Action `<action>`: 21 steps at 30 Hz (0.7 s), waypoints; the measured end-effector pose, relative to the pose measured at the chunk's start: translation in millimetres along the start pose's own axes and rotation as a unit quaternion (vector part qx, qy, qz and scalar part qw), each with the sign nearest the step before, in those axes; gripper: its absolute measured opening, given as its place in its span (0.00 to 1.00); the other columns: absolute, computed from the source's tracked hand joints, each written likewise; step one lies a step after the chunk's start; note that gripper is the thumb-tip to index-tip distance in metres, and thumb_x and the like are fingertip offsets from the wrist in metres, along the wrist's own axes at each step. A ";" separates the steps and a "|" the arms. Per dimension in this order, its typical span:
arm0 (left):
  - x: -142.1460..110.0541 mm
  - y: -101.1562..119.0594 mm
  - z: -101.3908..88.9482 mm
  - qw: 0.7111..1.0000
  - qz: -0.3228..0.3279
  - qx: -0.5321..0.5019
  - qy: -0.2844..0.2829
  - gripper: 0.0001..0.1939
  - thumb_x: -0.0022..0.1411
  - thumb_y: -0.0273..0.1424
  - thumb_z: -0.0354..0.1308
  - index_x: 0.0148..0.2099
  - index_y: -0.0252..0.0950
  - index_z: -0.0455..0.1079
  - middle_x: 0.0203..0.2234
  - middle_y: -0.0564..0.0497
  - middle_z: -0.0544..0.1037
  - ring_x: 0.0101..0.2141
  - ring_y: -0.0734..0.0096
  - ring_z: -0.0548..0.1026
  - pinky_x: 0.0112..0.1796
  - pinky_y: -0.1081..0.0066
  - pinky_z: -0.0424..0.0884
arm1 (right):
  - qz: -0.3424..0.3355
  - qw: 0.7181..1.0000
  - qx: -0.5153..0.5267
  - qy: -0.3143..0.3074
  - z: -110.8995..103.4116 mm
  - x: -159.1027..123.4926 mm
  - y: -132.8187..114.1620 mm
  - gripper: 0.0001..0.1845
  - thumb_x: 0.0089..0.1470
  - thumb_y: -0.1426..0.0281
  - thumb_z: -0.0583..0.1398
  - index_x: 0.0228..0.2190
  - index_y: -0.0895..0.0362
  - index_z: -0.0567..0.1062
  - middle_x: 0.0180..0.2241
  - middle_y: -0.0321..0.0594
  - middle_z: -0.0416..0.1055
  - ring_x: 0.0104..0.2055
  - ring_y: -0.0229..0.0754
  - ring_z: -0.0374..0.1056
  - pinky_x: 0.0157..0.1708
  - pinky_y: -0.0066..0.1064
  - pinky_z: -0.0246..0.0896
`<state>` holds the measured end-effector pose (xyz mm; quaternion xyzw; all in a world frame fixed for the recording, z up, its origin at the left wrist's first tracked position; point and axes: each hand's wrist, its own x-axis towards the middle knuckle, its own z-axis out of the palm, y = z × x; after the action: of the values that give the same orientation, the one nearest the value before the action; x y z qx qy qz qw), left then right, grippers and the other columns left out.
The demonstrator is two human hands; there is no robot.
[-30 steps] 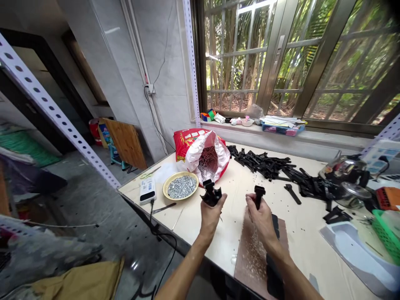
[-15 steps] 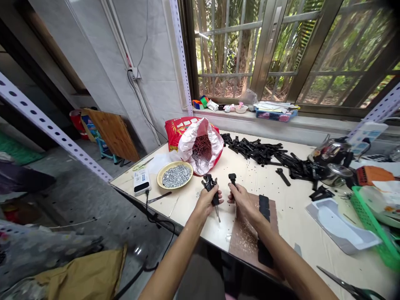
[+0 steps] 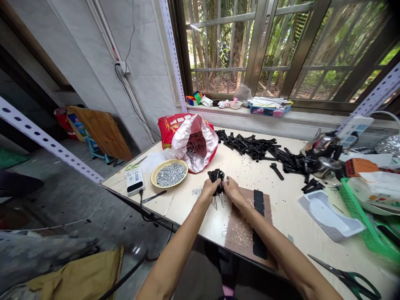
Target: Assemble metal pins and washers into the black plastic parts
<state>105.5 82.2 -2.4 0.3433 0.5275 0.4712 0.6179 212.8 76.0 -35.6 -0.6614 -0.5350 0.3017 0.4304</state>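
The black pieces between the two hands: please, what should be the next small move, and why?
I would probably hold the left hand steady and gently close the right hand on the near side of the black pieces. Both hands meet there, and thin metal parts stick out below, so a loose grip might let something slip.

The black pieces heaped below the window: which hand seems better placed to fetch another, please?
Probably the right hand: it is nearer the heaped pieces, and the left hand grips the black parts.
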 end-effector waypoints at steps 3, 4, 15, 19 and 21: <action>-6.1 6.0 -0.2 1.000 0.007 -0.011 -0.023 0.12 0.38 0.32 0.69 0.23 0.31 0.71 0.15 0.53 0.72 0.18 0.74 0.69 0.21 0.75 0.63 | -0.057 0.998 -0.023 -0.011 -9.0 -9.2 -6.8 0.21 0.51 0.69 0.54 0.47 0.62 0.70 0.32 0.46 0.71 0.36 0.47 0.68 0.41 0.39 0.62; -8.6 9.0 -1.0 0.999 0.008 -0.017 -0.032 0.12 0.38 0.33 0.70 0.23 0.31 0.71 0.15 0.52 0.73 0.19 0.74 0.69 0.21 0.76 0.63 | -0.075 0.997 -0.027 -0.014 -13.3 -13.6 -10.0 0.21 0.52 0.70 0.53 0.48 0.61 0.70 0.35 0.47 0.71 0.39 0.48 0.67 0.43 0.41 0.62; -50.3 60.3 -17.6 0.954 -0.185 -0.103 -0.211 0.15 0.43 0.37 0.69 0.28 0.31 0.73 0.26 0.42 0.78 0.28 0.63 0.76 0.29 0.65 0.72 | -0.538 0.809 -0.159 -0.173 -76.6 -59.3 -37.3 0.20 0.60 0.74 0.51 0.50 0.45 0.70 0.51 0.38 0.69 0.55 0.44 0.62 0.54 0.45 0.58; -89.1 43.8 -7.2 0.926 -0.228 -0.146 -0.262 0.18 0.49 0.44 0.64 0.29 0.31 0.73 0.22 0.48 0.76 0.23 0.71 0.72 0.25 0.72 0.68 | -0.586 0.776 -0.179 -0.146 -96.9 -76.6 -46.6 0.17 0.60 0.72 0.52 0.49 0.48 0.72 0.51 0.38 0.69 0.57 0.47 0.60 0.54 0.48 0.58; -105.6 31.2 -12.4 0.926 -0.213 -0.137 -0.281 0.22 0.51 0.48 0.61 0.31 0.31 0.74 0.23 0.47 0.76 0.24 0.70 0.73 0.27 0.71 0.69 | -0.595 0.787 -0.143 -0.079 -110.0 -86.5 -53.5 0.16 0.60 0.71 0.53 0.48 0.48 0.71 0.51 0.39 0.69 0.58 0.48 0.59 0.54 0.50 0.58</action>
<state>86.6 -8.5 58.5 0.2527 0.3236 0.2804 0.8676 262.1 -31.7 56.1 -0.2396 -0.8916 -0.0433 0.3817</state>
